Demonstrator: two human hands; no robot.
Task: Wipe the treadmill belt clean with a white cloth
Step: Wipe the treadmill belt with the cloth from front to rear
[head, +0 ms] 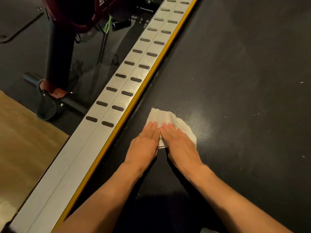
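Note:
The dark textured treadmill belt (235, 73) fills the right side of the view, with small white specks scattered on it. A white cloth (165, 117) lies flat on the belt near its left edge. My left hand (144, 143) and my right hand (180, 142) press side by side on the cloth's near part, palms down, fingers straight and together. Their palms cover the cloth's near half. Both bare forearms reach in from the bottom of the view.
A silver side rail (117, 91) with dark grip pads and a yellow edge strip (152, 78) runs diagonally left of the belt. Beyond it stand a dark red exercise machine (60, 52) and a green cord (107, 26). Wooden flooring (21, 140) lies at the left.

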